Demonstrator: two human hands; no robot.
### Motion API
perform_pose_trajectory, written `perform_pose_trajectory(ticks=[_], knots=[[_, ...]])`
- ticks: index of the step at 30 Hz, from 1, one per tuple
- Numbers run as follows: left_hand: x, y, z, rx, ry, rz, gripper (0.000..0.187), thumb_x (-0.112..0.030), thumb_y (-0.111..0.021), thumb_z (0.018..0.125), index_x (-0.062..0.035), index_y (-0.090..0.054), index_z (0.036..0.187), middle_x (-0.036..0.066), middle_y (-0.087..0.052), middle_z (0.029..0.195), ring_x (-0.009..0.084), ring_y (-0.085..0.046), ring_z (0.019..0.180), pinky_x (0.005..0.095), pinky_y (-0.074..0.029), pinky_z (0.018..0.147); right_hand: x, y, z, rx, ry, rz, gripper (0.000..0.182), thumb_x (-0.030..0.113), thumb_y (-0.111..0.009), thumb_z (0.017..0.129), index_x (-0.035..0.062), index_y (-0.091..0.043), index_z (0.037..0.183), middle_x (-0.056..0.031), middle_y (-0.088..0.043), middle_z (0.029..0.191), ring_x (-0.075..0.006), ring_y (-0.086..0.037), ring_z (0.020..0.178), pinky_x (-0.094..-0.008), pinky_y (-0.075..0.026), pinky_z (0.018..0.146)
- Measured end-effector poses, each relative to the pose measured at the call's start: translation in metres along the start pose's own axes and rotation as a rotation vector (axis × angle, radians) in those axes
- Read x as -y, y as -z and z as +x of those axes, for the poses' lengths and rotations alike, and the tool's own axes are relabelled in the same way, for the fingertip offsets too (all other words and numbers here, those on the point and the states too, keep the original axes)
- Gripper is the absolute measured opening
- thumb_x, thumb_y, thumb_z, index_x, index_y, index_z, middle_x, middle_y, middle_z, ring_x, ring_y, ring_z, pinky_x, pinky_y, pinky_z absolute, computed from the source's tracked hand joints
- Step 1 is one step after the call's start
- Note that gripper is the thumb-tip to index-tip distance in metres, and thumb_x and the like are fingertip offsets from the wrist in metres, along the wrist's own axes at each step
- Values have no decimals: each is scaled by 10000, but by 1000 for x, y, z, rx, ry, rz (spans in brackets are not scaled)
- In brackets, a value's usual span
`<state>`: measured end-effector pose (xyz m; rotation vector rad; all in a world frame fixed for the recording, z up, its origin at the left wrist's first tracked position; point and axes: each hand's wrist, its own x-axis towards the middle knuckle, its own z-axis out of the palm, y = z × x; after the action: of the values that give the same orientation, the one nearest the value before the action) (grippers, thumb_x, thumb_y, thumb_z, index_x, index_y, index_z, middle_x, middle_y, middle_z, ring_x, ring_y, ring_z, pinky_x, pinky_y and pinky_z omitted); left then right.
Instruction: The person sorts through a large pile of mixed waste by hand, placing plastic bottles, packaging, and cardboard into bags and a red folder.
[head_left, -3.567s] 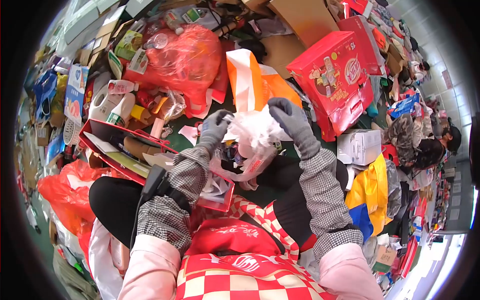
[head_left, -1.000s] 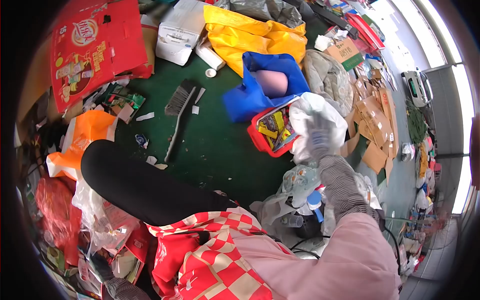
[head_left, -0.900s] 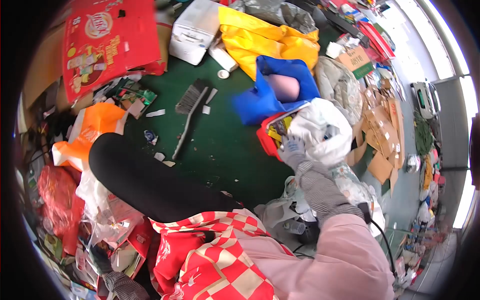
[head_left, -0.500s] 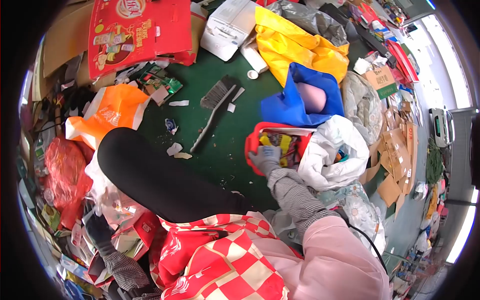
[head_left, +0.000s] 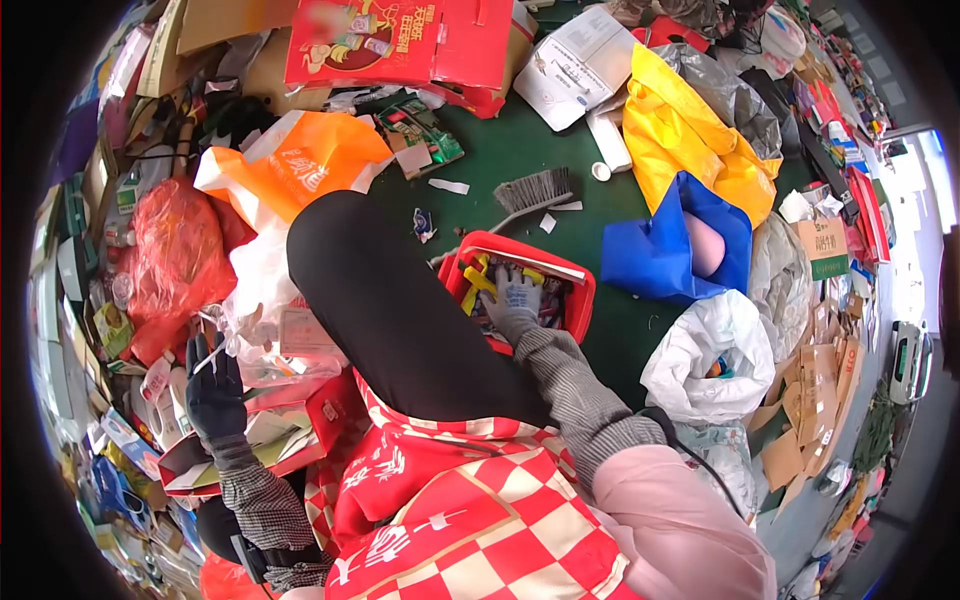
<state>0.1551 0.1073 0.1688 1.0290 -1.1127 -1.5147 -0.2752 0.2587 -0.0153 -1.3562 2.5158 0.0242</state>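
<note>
A red plastic container with small yellow and dark items inside stands on the green floor right of my knee. My right hand, in a grey glove, reaches into it; its fingertips are among the items, and whether it grips one is unclear. At the lower left my left hand, in a dark glove, is raised with its fingers spread, beside a clear plastic bag and above an open red box. A thin white strip lies across its fingers.
Beyond the container lies a grey brush. Blue, yellow and white bags stand to the right, an orange bag and a red bag to the left. Flattened cardboard is at the far right.
The red container has moved left, away from the white bag and closer to my knee, with my right hand in it. My left hand has risen and its fingers have spread. The view has shifted.
</note>
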Motion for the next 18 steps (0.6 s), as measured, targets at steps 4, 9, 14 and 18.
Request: perform_pose_trajectory(ticks=[4, 9, 14, 18], knots=[[-10, -7, -4, 82, -3, 27, 548, -157, -413, 877, -77, -233, 1388, 86, -333, 1408, 292, -331, 1286, 392, -313, 1038, -3, 6, 8, 3, 72, 52, 414, 396, -553, 767, 118, -537, 1074, -111, -538, 1109, -280, -488, 1064, -468, -357, 881], [-17, -10, -16, 38, -171, 845, 525, -146, -423, 872, -71, -272, 1370, 119, -362, 1380, 297, -383, 1246, 392, -368, 999, -25, 70, -10, -25, -27, 783, 296, 308, -483, 880, 49, -521, 1017, -128, -574, 908, -267, -549, 859, -380, -422, 767], [-24, -24, -19, -128, 55, -387, 466, -97, -431, 858, -49, -353, 1315, 145, -408, 1336, 287, -446, 1199, 406, -409, 975, 19, 217, -44, -57, 71, 1476, 338, 164, -513, 894, 35, -336, 1152, -41, -464, 799, -73, -437, 513, -207, -400, 448], [-28, 2, -26, -127, 122, 38, 433, -123, -473, 874, -70, -382, 1295, 90, -449, 1290, 227, -527, 1081, 357, -437, 911, 92, 289, -78, -51, 240, 1456, 367, 118, -486, 885, -38, -333, 1179, -75, -507, 826, -100, -499, 495, -216, -428, 445]])
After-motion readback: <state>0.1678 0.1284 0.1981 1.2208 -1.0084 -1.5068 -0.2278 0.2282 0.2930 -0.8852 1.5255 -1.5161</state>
